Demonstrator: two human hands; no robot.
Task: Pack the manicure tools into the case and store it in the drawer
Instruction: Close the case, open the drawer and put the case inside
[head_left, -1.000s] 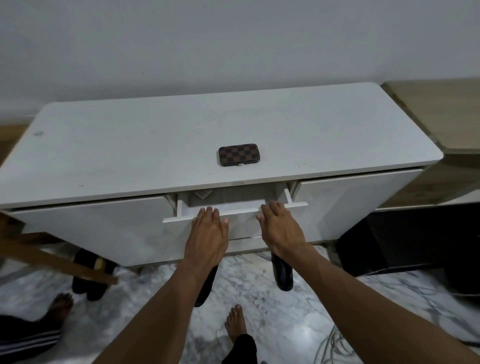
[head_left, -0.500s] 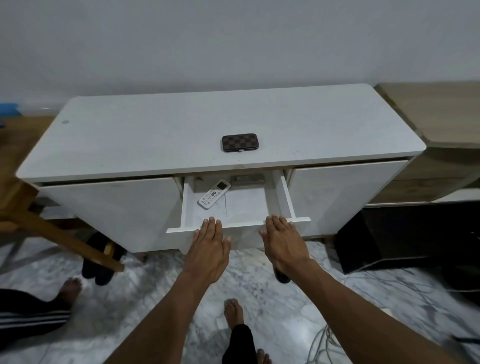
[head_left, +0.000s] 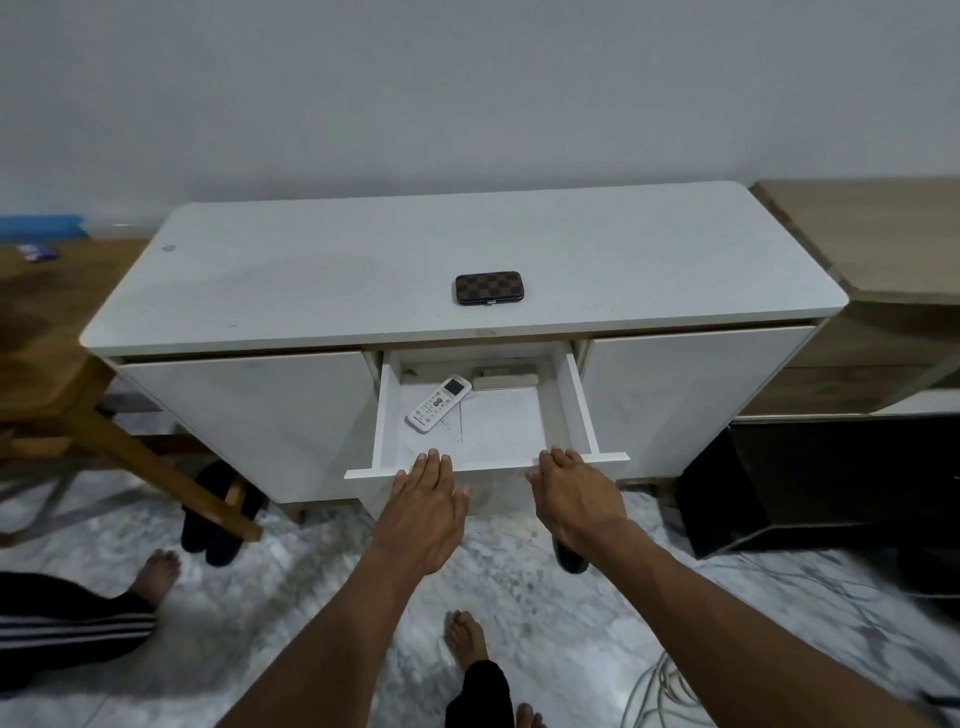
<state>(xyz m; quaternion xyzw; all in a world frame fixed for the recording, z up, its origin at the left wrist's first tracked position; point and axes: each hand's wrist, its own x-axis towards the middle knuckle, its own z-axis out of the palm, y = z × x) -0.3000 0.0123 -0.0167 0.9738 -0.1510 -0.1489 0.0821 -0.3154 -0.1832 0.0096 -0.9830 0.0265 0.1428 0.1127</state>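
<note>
With drawer (head_left: 485, 441) out, left hand (head_left: 426, 512) & right hand (head_left: 576, 493) rest fingers loosely on its front lip, gripping nothing; closed case (head_left: 489, 288) waits on cabinet top (head_left: 311, 270), prob next pickup.

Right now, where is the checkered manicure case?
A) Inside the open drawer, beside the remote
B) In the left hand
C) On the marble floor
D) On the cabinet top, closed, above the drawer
D: the checkered manicure case lies closed on the white cabinet top, while the open drawer below holds a white remote control; the left hand and right hand sit at the drawer front, empty.
</note>
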